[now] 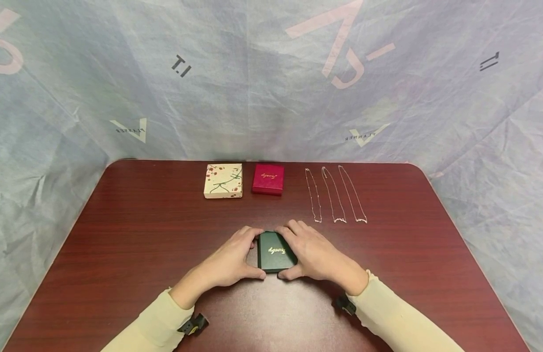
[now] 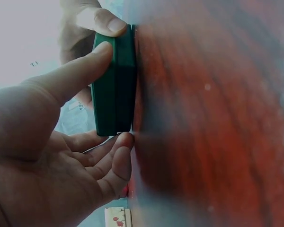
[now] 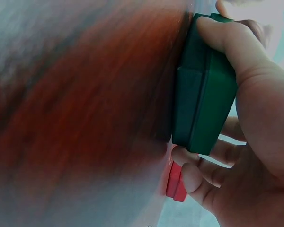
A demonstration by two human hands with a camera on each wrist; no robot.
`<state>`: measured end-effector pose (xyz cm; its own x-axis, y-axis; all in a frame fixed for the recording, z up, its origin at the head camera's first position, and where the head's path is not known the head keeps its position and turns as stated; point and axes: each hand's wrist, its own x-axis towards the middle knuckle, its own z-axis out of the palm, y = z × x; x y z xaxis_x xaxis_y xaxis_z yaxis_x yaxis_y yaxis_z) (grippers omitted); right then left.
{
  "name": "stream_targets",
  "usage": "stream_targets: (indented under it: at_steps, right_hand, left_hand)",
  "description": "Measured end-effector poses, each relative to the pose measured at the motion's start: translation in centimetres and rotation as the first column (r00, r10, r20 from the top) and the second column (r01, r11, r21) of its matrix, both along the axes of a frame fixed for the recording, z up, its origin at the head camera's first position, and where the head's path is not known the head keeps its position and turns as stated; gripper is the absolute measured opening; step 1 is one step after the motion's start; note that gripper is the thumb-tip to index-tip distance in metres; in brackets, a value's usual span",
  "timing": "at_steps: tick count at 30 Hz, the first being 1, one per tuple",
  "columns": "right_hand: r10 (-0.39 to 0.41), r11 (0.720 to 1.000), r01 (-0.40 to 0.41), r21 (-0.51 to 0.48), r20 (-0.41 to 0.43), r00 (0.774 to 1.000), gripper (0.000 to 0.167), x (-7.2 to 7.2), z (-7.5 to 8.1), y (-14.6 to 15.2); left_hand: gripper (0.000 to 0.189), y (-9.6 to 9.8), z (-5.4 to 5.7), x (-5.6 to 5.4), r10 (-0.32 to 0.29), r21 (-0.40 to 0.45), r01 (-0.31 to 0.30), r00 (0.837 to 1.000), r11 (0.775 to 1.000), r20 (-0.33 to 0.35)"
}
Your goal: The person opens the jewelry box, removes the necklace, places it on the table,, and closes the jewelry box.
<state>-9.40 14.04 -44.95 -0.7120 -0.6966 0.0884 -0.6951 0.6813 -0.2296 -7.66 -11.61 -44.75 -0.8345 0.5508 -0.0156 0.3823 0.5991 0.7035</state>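
Note:
A closed green jewelry box (image 1: 269,244) with gold lettering on its lid lies flat on the dark red table (image 1: 135,274). My left hand (image 1: 231,258) holds it by the left side, thumb at the near edge and fingers at the far edge. From the right, my right hand (image 1: 316,252) grips the same box and covers part of its lid. In the left wrist view, both thumbs touch the near face of the green box (image 2: 114,94), where a seam runs between lid and base. The right wrist view has the fingertips against the far edge of the box (image 3: 201,99).
Behind the hands stand a cream box (image 1: 223,181) with a floral print and a red jewelry box (image 1: 268,179). To their right lie three thin necklaces (image 1: 334,195), laid out lengthwise side by side. A printed cloth (image 1: 271,98) hangs along the table's back edge.

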Motion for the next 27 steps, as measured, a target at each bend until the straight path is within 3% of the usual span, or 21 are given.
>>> stream_targets:
  at_steps: [14, 27]
  right_hand:
    - [-0.008, 1.000, 0.009, -0.014, 0.049, 0.999, 0.105, 0.4, 0.3, 0.4]
    - [-0.067, 0.998, 0.068, -0.009, 0.097, 0.993, 0.103, 0.7, 1.0, 1.8]
  left_hand:
    - [0.088, -0.1, -0.2, 0.0, -0.004, 0.001, 0.004, 1.000, 1.000, -0.014]
    - [0.090, -0.1, -0.3, -0.1, 0.003, 0.001, -0.003, 1.000, 1.000, -0.013]
